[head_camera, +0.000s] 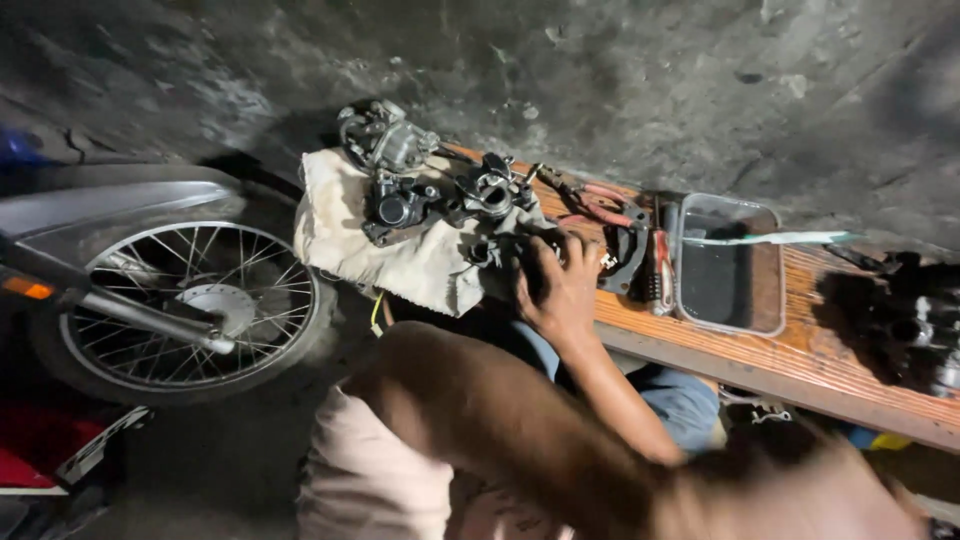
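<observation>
Your near arm (520, 440) crosses the bottom blurred, and you cannot tell how its hand is set. Your other hand (558, 285) is curled around a dark engine part (500, 252) at the plank's (800, 365) near edge, on the cloth (400, 255). Beyond lie 2 carburetors (440, 190), pliers (590, 200) and a tray (730, 262).

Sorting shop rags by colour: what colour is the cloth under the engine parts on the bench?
Off-white cloth, somewhat soiled, clearest in the head view.
</observation>
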